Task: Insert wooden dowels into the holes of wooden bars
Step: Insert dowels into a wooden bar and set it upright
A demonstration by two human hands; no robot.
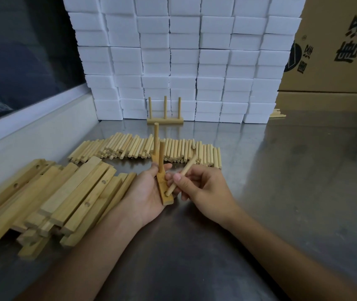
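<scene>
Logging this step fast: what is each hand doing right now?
Left hand: holds the wooden bar.
Right hand: pinches a dowel, tip at the bar's hole.

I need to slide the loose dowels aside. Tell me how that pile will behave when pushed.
The loose dowels are round and smooth, so they will probably roll and scatter on the polished metal table. They look stiff and light. Some lie stacked, so the top ones would likely tumble off.
</scene>
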